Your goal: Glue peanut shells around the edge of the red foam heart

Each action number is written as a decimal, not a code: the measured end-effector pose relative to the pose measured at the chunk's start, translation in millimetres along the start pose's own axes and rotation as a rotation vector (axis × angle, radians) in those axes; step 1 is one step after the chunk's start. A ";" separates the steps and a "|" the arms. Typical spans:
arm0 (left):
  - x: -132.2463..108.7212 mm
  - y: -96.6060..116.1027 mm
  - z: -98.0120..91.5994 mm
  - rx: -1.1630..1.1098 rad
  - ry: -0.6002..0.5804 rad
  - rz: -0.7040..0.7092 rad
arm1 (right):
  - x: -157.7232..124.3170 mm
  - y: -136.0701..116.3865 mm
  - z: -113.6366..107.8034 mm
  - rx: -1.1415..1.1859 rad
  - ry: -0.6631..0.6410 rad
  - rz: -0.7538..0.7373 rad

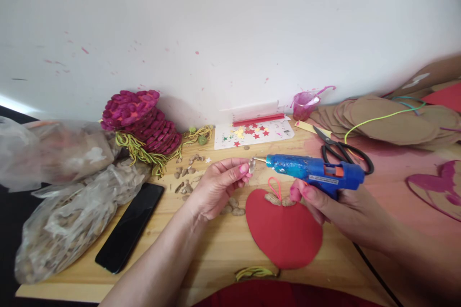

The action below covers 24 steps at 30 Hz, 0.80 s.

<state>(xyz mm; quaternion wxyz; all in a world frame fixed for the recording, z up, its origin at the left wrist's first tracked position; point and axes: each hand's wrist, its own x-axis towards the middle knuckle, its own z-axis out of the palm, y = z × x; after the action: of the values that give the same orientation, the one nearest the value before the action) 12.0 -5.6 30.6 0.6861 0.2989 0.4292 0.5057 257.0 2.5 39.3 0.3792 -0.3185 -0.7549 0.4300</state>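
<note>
and here is the left hand [223,184], thumb and fingertips pinched narrow on a small pale shell piece [252,166], held up over the wooden table [212,244]. in from the other side comes the blue glue gun [306,170], lying level in the right hand [347,208], fingers wrapped around its handle, its metal nozzle [261,159] right up at the shell piece; whether the two touch, i cannot tell. just below the gun lies the red heart [284,237], flat on the table, two peanut shells [272,199] at its top edge and an orange loop [274,187] standing up between them. more loose shells [237,211] sit between the left hand and the heart. over on the left, a black phone [130,228] lies beside a clear plastic bag [68,230], with a stack of purple pieces [144,127] behind. near the wall, star stickers [249,130] are scattered on a white sheet [223,141], a stained cup [305,104] stands close by, and black-handled scissors [333,143] rest beyond the gun, next to piled brown cardboard [385,122].
</note>
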 end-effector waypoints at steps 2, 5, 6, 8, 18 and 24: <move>0.3 0.0 -0.5 0.001 -0.001 0.001 | -0.3 0.5 -0.2 0.009 -0.005 0.002; 0.7 0.0 -1.2 0.003 -0.014 0.003 | -1.7 2.7 -0.4 0.031 -0.010 0.025; 0.7 -0.1 -1.3 0.004 -0.020 0.003 | -2.3 3.6 -0.4 0.040 -0.008 0.037; 0.5 -0.1 -1.2 0.006 -0.027 0.002 | -3.3 4.9 -0.4 0.058 -0.002 0.055; 0.0 0.1 -0.6 -0.009 -0.012 0.003 | -2.6 2.1 0.3 0.063 0.012 0.062; 0.7 0.3 -2.6 -0.023 -0.013 0.012 | -2.6 1.2 -0.8 0.062 0.002 0.051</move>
<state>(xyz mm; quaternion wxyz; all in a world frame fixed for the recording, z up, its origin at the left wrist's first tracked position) 9.6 -4.9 29.5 0.6891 0.2968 0.4170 0.5130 259.2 1.3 37.7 0.3787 -0.3260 -0.7326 0.4622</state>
